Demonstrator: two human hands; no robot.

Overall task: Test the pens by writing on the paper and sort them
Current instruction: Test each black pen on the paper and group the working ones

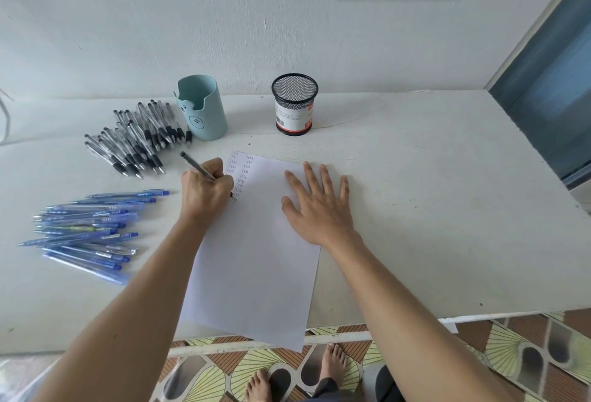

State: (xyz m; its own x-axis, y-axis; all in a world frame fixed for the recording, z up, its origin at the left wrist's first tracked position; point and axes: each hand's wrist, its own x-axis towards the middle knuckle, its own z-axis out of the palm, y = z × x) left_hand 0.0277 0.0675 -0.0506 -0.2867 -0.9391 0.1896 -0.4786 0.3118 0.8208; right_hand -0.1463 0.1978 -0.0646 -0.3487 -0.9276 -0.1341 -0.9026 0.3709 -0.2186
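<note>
We are mid-test, a pen at work on the paper.

The paper (252, 257) overhangs the table's (431, 210) front edge. Our right hand (316, 210) lies flat on it, fingers straight, and our left hand (206, 192) is curled tight round a black pen (195, 165), tip on the sheet. Blue pens (86, 232) lie by the left edge, with black pens (137, 139) behind them. A teal holder (203, 110) and mesh cup (294, 104) stand at the back edge. Next, we judge, this pen needs lifting and sorting.

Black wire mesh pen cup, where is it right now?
In the head view the black wire mesh pen cup stands at the back of the white table, right of the pale teal plastic holder.
</note>
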